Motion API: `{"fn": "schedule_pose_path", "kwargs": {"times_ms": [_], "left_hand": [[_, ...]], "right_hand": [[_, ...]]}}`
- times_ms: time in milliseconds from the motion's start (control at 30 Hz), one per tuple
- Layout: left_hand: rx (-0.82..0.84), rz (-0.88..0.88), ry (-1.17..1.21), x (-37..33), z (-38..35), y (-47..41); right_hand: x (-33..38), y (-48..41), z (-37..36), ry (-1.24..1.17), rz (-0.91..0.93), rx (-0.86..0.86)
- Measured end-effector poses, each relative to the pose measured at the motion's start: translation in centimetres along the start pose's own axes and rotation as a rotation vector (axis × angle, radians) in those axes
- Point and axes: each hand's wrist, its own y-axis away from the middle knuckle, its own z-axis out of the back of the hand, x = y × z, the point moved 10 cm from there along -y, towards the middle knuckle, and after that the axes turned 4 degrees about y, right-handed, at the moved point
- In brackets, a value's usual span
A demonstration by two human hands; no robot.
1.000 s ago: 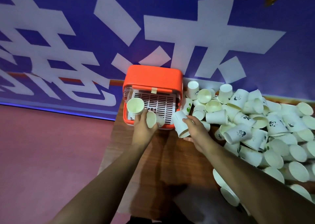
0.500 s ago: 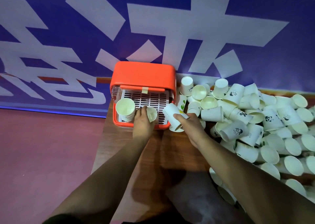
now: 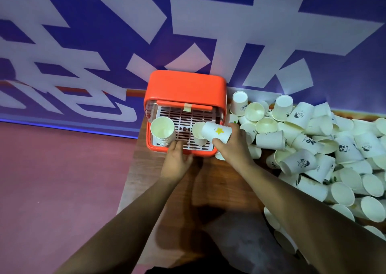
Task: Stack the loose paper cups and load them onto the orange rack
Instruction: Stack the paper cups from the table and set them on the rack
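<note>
**Nesting one more cup at the rack**

The right hand (image 3: 231, 148) curls round a star-printed cup (image 3: 217, 132), which lies on its side. The end away from the palm touches or overlaps the mouth of a single cup (image 3: 198, 135) just beyond the fingertips. That tilt suits sliding one cup into the other, so I judge this to be the stacking step. Which end leads is hard to tell.

The left hand (image 3: 176, 161) holds nothing. Its fingers are relaxed and reach onto the front lip of the orange rack (image 3: 186, 86), probably to steady it. Just past those fingers, on the left of the grille, a short stack of cups (image 3: 163, 130) stands mouth up and already loaded.

To the outside of the right hand, a large heap of loose cups (image 3: 302, 144) covers the bench (image 3: 158, 190), with some tipped over and some nested by chance. The heap crowds the right wrist and reaches the rack's side, so a careless sweep could knock cups about. A blue banner (image 3: 83, 44) rises behind the rack. Red floor (image 3: 52, 179) lies off to the left hand's outer side. Most of the task remains.
</note>
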Motion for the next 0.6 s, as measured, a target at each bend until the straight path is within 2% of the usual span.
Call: {"fn": "schedule_pose_path", "kwargs": {"times_ms": [200,367,500,600], "left_hand": [[-0.128,0.108,0.052,3.4,5.4,1.8],[-0.258,0.194,0.096,6.0,8.8,1.1],[-0.222,0.239,0.132,6.9,8.6,-0.1],[-0.138,0.200,0.167,7.0,7.5,-1.0]], "right_hand": [[2.8,0.3,-1.2,0.144,0.150,-0.041],[3.5,0.4,-1.4,0.305,0.183,-0.212],[3.2,0.6,-1.7,0.401,0.236,-0.258],[2.8,0.2,-3.6,0.512,0.297,-0.133]]}}
